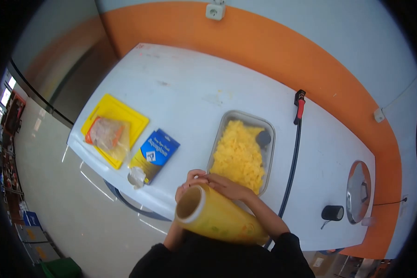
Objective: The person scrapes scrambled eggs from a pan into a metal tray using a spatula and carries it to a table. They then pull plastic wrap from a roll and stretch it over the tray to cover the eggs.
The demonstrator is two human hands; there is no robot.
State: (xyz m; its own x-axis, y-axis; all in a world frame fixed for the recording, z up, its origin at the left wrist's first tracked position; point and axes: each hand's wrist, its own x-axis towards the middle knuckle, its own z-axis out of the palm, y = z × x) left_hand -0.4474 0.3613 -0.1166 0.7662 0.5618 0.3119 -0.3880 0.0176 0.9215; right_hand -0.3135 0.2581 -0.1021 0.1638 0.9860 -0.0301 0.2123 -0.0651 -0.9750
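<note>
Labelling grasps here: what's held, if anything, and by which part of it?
The yellow roll, apparently: the left hand and right hand meet at its far side, near the open-core end. The exact grip is hidden.

Black short sleeves (289, 251) here, and bare forearms (266, 216) all the way to the fingers (216, 180)!
Well back from those fingers comes the black top (208, 264); both sleeves stop around the elbows, loose-edged, with slim, uncovered forearms in between.

Roll (227, 217) before tray (272, 141), box (158, 153) left, perhaps a lid (356, 187) far right
</note>
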